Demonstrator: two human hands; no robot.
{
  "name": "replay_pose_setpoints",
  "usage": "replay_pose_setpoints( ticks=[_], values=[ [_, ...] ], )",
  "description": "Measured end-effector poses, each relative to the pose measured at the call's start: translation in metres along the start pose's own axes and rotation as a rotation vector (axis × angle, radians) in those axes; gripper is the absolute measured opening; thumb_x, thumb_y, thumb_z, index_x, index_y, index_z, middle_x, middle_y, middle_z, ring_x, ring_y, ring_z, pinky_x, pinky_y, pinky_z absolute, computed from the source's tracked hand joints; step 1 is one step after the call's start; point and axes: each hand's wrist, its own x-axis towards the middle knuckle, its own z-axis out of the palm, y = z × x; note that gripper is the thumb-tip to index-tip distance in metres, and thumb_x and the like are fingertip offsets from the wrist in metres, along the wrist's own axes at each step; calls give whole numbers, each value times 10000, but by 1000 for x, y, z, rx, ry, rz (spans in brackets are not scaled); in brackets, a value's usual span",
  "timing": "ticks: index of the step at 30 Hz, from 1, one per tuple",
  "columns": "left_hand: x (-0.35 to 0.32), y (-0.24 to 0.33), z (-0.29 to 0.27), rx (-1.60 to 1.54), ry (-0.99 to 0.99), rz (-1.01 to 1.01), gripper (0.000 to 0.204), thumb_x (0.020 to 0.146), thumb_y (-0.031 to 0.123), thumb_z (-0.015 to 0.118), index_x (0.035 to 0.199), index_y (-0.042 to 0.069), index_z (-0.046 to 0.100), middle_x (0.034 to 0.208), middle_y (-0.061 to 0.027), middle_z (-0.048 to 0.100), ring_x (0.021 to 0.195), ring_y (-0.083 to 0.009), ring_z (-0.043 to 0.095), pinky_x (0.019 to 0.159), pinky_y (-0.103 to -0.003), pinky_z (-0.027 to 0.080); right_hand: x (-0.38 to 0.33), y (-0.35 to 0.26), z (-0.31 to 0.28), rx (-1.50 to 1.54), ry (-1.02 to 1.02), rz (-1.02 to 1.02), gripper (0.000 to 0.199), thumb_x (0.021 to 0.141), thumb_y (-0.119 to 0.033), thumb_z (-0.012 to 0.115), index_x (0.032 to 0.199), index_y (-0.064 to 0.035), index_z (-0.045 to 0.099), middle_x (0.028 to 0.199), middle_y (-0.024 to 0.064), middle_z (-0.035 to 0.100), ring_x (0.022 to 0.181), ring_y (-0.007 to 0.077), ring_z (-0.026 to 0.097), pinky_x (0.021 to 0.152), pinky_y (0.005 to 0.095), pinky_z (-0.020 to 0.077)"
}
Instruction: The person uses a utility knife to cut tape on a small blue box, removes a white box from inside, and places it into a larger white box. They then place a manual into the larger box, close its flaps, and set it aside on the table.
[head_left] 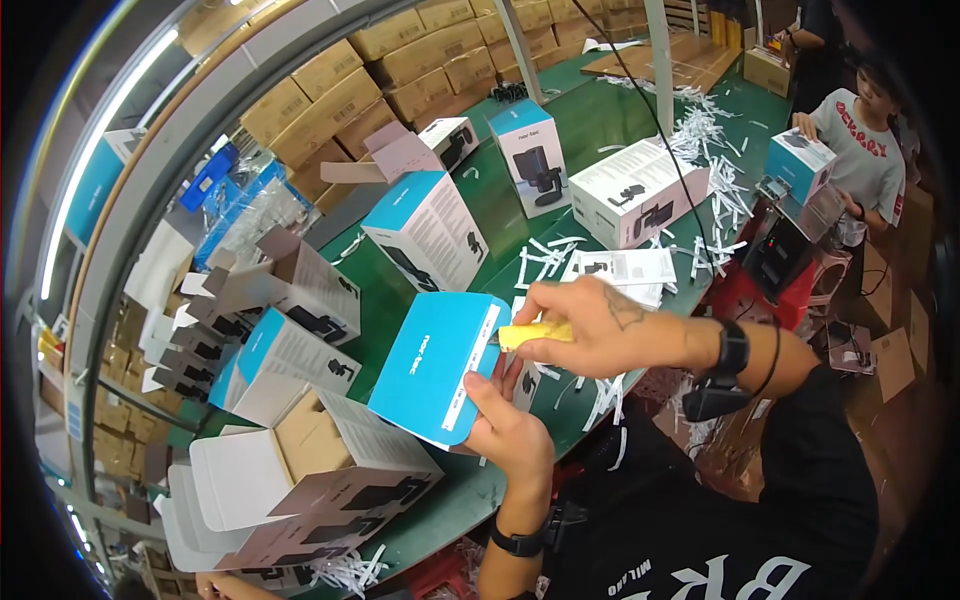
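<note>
A carton with a blue flap (425, 365) is tilted toward me over the green table, a white strip running along the edge of the flap. My left hand (512, 425) grips this carton by its near edge, thumb on the strip and fingers underneath. Closed in my right hand (590, 325) is a yellow-handled tool (530, 335). Its dark tip meets the strip's far end; the exact kind of tool is unclear. Just beyond stands a similar blue-and-white carton (430, 230), and an opened carton (320, 480) lies to the left.
More printed cartons stand around the green table (590, 85), including a tall one (530, 160) and one lying flat (640, 195). Shredded white paper strips (715, 170) litter the right side. Brown boxes (430, 60) are stacked behind. A co-worker (850, 150) handles another carton at right.
</note>
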Motion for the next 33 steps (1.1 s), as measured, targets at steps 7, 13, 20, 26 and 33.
replay_pose_setpoints(
  ticks=[7,13,20,26,33],
  values=[
    [3,-14,-4,16,32,17,469,1105,262,390,1435,-71,382,1402,-223,527,1222,-323,613,1022,-438,527,5,-5,27,-32,196,-13,315,894,-309,702,1027,-38,611,732,186,686,657,380,690,614,440,539],
    [19,-13,5,-16,44,63,476,1108,266,377,1427,-87,396,1403,-223,531,1244,-333,601,1034,-428,521,8,7,4,-145,96,-61,319,893,-289,709,1047,-33,598,740,189,691,661,385,693,612,432,538],
    [22,-18,2,-54,73,54,469,1109,260,369,1383,-114,433,1344,-244,572,1216,-341,622,1030,-413,524,11,5,32,107,107,124,293,887,-223,726,1069,-24,610,723,158,675,646,341,693,566,379,513],
    [20,-14,0,9,68,28,456,1107,237,375,1378,-125,428,1327,-254,577,1195,-328,635,1016,-411,531,11,11,60,-207,368,-159,283,878,-154,741,1086,-10,614,747,123,678,627,250,684,536,311,479],
    [26,-23,-15,128,110,168,427,1104,213,399,1362,-124,450,1325,-233,579,1159,-299,642,1011,-390,531,29,14,46,208,39,99,325,816,-168,793,1072,-30,648,743,102,676,581,236,661,528,327,486]
  ],
)
